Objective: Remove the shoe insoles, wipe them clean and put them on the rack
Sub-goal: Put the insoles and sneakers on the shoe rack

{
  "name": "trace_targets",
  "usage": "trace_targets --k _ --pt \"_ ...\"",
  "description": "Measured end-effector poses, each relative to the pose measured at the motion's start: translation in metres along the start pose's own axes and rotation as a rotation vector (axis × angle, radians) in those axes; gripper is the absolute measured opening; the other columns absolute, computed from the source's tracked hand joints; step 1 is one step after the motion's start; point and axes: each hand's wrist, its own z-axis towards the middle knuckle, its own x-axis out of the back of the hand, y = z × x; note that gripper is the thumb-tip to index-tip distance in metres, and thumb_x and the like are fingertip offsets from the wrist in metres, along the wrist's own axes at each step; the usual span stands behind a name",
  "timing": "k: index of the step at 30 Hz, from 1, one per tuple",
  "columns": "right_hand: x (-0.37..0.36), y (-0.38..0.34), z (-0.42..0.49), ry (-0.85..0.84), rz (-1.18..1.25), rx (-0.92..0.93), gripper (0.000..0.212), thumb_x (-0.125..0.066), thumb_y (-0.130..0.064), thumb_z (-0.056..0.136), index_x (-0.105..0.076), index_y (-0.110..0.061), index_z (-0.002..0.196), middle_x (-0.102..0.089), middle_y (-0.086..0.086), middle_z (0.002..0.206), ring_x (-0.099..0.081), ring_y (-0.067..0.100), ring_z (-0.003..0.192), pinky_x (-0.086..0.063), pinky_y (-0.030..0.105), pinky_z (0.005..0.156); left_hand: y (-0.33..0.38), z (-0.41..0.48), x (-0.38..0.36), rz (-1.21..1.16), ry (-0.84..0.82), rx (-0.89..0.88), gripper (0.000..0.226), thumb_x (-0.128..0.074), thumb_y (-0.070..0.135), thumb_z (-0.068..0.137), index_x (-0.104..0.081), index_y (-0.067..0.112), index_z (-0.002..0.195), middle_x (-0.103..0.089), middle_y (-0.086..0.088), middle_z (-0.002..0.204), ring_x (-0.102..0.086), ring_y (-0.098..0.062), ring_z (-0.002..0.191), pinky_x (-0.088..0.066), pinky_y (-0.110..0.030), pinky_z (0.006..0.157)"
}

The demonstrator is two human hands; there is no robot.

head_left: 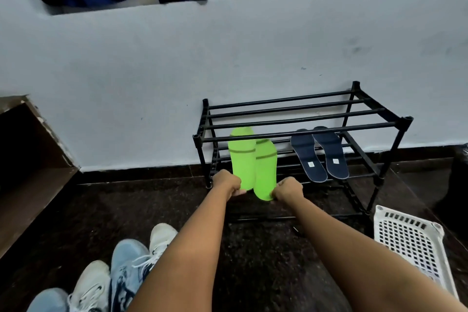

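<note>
Two bright green insoles lie side by side on the middle shelf of a black metal shoe rack [304, 125]. My left hand [226, 183] pinches the heel end of the left green insole [241, 157]. My right hand [288, 189] pinches the heel end of the right green insole [265, 172]. A pair of dark navy insoles [320, 154] rests on the same shelf to the right, toes toward the wall. The rack's top shelf bears nothing.
Light blue and white sneakers [126, 268] sit on the dark floor at the lower left. A white perforated plastic basket [411, 240] stands at the lower right beside the rack. A brown wooden piece [27, 159] is at the left, and the pale wall [177, 58] runs behind the rack.
</note>
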Motion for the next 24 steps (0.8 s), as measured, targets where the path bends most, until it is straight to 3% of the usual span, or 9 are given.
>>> trace_targets --k 4,7,11,14,16,19,22,24 --pt "-0.007 0.004 0.035 -0.015 0.048 -0.088 0.017 -0.065 0.004 0.081 -0.054 -0.003 0.070 -0.058 0.004 0.043 -0.053 0.013 0.028 -0.038 0.018 0.028 -0.003 0.032 -0.008 -0.014 0.014 0.027 0.041 -0.047 -0.016 0.091 -0.042 -0.008 0.130 -0.037 -0.020 0.141 -0.068 -0.035 0.097 -0.050 -0.022 0.037" --pt "-0.014 0.006 0.057 -0.008 0.062 -0.121 0.014 -0.065 0.002 0.082 -0.055 -0.003 0.074 -0.062 0.010 0.056 -0.056 0.014 0.030 -0.044 0.022 0.031 -0.012 0.052 -0.016 -0.053 0.044 0.070 0.037 -0.047 -0.015 0.092 -0.045 -0.009 0.128 -0.040 -0.019 0.140 -0.068 -0.035 0.095 -0.051 -0.024 0.038" --pt "-0.017 0.007 0.076 0.005 0.036 -0.121 0.015 -0.063 -0.003 0.086 -0.056 -0.008 0.073 -0.052 -0.004 0.032 -0.051 0.006 0.027 -0.044 0.018 0.035 -0.023 0.068 -0.023 -0.097 0.070 0.120 0.036 -0.046 -0.013 0.093 -0.045 -0.009 0.128 -0.042 -0.020 0.139 -0.066 -0.036 0.100 -0.055 -0.028 0.046" --pt "-0.020 0.006 0.082 0.051 0.047 -0.067 0.024 -0.063 0.002 0.084 -0.054 -0.009 0.065 -0.059 0.005 0.058 -0.059 0.014 0.042 -0.058 0.032 0.058 -0.031 0.078 -0.024 -0.099 0.136 0.110 0.026 -0.045 -0.014 0.093 -0.051 -0.006 0.116 -0.046 -0.020 0.133 -0.064 -0.038 0.101 -0.057 -0.032 0.059" --pt "-0.022 0.006 0.085 0.081 0.017 -0.013 0.025 -0.065 0.005 0.080 -0.054 -0.012 0.066 -0.059 0.010 0.075 -0.063 0.023 0.065 -0.058 0.039 0.070 -0.037 0.086 -0.025 -0.063 0.206 0.092 0.015 -0.043 -0.011 0.095 -0.050 0.000 0.103 -0.050 -0.020 0.127 -0.066 -0.038 0.091 -0.057 -0.033 0.056" --pt "-0.025 0.006 0.087 0.079 0.022 0.027 0.025 -0.068 0.005 0.075 -0.056 -0.017 0.073 -0.066 0.014 0.093 -0.067 0.028 0.083 -0.058 0.043 0.074 -0.044 0.094 -0.022 -0.016 0.297 0.051 0.013 -0.042 -0.009 0.095 -0.051 -0.002 0.102 -0.053 -0.018 0.119 -0.066 -0.035 0.081 -0.058 -0.034 0.053" --pt "-0.027 0.006 0.089 0.059 0.026 0.040 0.023 -0.069 0.004 0.075 -0.059 -0.015 0.084 -0.065 0.012 0.095 -0.067 0.027 0.082 -0.058 0.041 0.073 -0.049 0.100 -0.020 0.041 0.299 -0.018 0.016 -0.049 -0.008 0.091 -0.058 -0.003 0.104 -0.055 -0.015 0.109 -0.067 -0.030 0.074 -0.060 -0.043 0.066" --pt "-0.029 0.004 0.087 0.037 0.047 0.033 0.023 -0.068 0.006 0.078 -0.058 -0.013 0.086 -0.063 0.013 0.092 -0.065 0.022 0.066 -0.058 0.035 0.064 -0.053 0.101 -0.018 0.030 0.289 -0.034 0.010 -0.050 -0.006 0.092 -0.057 -0.001 0.099 -0.049 -0.012 0.101 -0.069 -0.032 0.076 -0.060 -0.044 0.071"
